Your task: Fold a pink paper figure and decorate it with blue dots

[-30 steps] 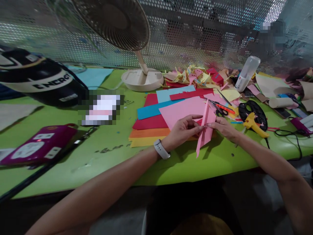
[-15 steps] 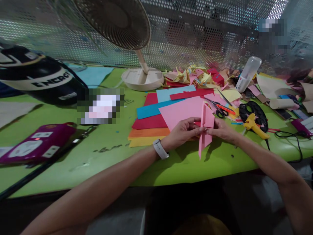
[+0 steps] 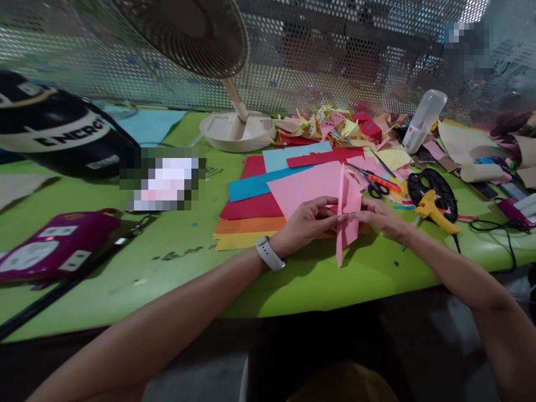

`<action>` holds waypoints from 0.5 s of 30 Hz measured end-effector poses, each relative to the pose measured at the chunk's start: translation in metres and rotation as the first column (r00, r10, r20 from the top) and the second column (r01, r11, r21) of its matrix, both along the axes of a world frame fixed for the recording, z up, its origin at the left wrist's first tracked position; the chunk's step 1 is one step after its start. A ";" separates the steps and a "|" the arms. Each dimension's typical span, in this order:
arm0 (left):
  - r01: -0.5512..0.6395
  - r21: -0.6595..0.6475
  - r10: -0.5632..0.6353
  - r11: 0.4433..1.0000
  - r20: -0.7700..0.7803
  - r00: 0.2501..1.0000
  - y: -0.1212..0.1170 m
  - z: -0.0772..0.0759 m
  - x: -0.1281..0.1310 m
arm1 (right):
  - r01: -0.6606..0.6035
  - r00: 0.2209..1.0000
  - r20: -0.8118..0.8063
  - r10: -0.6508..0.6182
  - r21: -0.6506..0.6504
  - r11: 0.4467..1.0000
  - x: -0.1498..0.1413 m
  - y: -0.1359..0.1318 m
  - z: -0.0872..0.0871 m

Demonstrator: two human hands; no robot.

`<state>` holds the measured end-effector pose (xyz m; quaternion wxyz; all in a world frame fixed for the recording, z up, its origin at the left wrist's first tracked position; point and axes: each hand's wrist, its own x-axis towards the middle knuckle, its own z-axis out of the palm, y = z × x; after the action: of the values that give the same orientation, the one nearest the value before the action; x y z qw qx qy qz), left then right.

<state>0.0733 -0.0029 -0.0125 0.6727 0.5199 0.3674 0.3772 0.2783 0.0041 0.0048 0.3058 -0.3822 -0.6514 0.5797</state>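
Note:
A folded piece of pink paper [image 3: 350, 204] stands upright between my two hands, above the front of the table. My left hand [image 3: 312, 220], with a pale watch on its wrist, pinches the paper's left edge. From the other side my right hand [image 3: 377, 216] grips it, thumb in front. A bit of red shows behind the left fingers; what it belongs to is hidden. Just behind the hands lies a larger pink sheet [image 3: 305, 184] on a stack of coloured papers, with a blue strip [image 3: 259, 184] and a red sheet [image 3: 251, 206] among them.
Scissors [image 3: 377, 188], a yellow glue gun [image 3: 435, 212] and a black palette [image 3: 431, 187] lie to the right. A fan [image 3: 240, 131] stands at the back beside heaped paper scraps [image 3: 330, 125]. A purple power strip [image 3: 58, 243] and a black bag [image 3: 62, 131] occupy the left.
The whole view has shifted slightly, so things appear a little farther left. Both hands keep hold of the pink paper, which has turned slightly.

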 end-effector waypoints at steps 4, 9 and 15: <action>-0.007 0.059 0.007 0.998 0.002 1.000 0.002 -0.002 0.001 | 0.056 0.997 0.047 -0.058 0.051 0.997 0.000 0.004 -0.004; 0.011 0.039 -0.011 0.999 0.018 1.000 0.002 0.000 0.000 | 0.117 0.992 0.029 -0.121 0.133 0.984 -0.001 0.005 -0.009; 0.098 0.028 -0.097 0.995 -0.025 0.995 -0.001 0.005 0.000 | 0.154 0.987 0.030 -0.161 0.157 0.975 -0.001 0.003 -0.007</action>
<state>0.0728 -0.0036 -0.0075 0.6783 0.5514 0.3441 0.3429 0.2769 0.0071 -0.0023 0.3656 -0.4201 -0.6683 0.4932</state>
